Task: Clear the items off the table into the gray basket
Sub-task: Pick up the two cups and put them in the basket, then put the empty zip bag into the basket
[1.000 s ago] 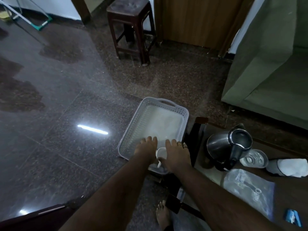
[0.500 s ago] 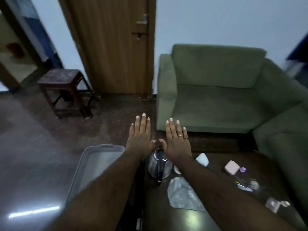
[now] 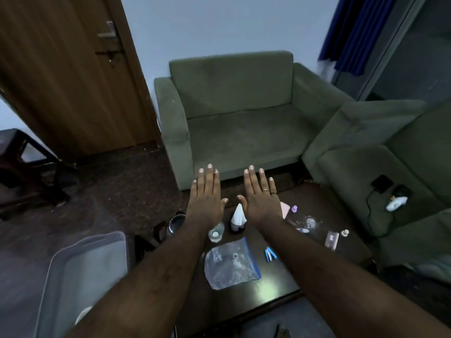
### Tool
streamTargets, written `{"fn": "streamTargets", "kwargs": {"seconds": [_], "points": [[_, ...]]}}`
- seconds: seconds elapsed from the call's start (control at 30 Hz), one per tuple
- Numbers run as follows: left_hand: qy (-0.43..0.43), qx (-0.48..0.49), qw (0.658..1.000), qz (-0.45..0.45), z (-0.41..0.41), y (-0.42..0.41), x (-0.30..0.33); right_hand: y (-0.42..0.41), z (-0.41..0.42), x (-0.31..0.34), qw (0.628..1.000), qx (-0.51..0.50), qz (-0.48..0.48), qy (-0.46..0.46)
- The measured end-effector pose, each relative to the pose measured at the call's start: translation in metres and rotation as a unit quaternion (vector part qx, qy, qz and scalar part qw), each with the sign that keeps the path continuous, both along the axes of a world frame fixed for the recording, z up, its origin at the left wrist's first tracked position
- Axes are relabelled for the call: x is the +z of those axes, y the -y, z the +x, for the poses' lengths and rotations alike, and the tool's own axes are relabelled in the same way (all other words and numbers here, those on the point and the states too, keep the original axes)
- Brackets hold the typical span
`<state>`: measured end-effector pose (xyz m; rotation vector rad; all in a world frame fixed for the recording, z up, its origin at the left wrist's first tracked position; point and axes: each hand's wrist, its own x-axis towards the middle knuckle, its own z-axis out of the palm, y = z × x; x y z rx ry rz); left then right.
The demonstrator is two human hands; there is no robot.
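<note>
**Both hands flat and empty above the table**

Left hand (image 3: 206, 200) and right hand (image 3: 260, 197) held out side by side over the far edge of the dark table (image 3: 280, 284), backs up, fingers straight and together, grasping nothing, thumbs nearly meeting. Rings on the right hand.

Gray basket (image 3: 73, 269) down on the floor beside the table's left edge, partly hidden by the left forearm.

On the table: clear zip bag (image 3: 230, 263) near the front edge; blue clip (image 3: 269, 254) just right of it; glass (image 3: 216, 232) and white-topped cone (image 3: 238, 219) behind the bag; steel kettle (image 3: 175, 224) at the far left corner; pink case (image 3: 285, 209), purple-capped bottle (image 3: 294, 209) and small bits toward the right edge.
</note>
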<state>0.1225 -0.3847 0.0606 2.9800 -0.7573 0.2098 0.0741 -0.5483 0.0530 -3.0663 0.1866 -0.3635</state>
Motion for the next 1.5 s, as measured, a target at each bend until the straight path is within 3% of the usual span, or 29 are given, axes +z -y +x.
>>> {"fn": "streamTargets", "kwargs": {"seconds": [0.27,0.43,0.57,0.83,1.1,1.17,1.23,1.3,1.37,1.43,1.5], "points": [[-0.102,-0.039,0.988,0.111,-0.001,-0.001,-0.09,-0.002,-0.034,-0.12,0.977,0.023,-0.019,-0.209],[-0.218,-0.092,0.961,0.14,0.002,0.018,-0.179,-0.006,-0.065,-0.21,0.961,0.037,-0.035,-0.272],[-0.248,-0.133,0.941,0.188,-0.008,0.03,-0.246,-0.006,-0.069,-0.269,0.947,0.021,-0.024,-0.318],[-0.269,-0.082,0.933,0.223,-0.009,0.055,-0.323,-0.007,-0.068,-0.344,0.936,0.047,-0.004,-0.35],[-0.257,-0.047,0.948,0.183,0.004,0.07,-0.324,0.008,-0.072,-0.354,0.927,0.039,0.017,-0.372],[-0.313,-0.04,0.94,0.131,0.009,0.072,-0.306,0.013,-0.077,-0.341,0.946,-0.007,0.066,-0.317],[-0.379,-0.062,0.922,0.046,0.017,0.072,-0.284,0.019,-0.083,-0.323,0.947,-0.1,0.197,-0.231],[-0.414,-0.074,0.906,-0.044,0.024,0.067,-0.255,0.025,-0.084,-0.298,0.876,-0.213,0.406,-0.147],[-0.424,-0.059,0.895,-0.125,0.032,0.06,-0.223,0.03,-0.081,-0.271,0.751,-0.287,0.589,-0.081],[-0.42,-0.019,0.887,-0.191,0.041,0.05,-0.185,0.034,-0.07,-0.238,0.643,-0.284,0.705,-0.088],[-0.424,0.023,0.876,-0.23,0.052,0.038,-0.147,0.036,-0.052,-0.206,0.573,-0.25,0.772,-0.114]]}}
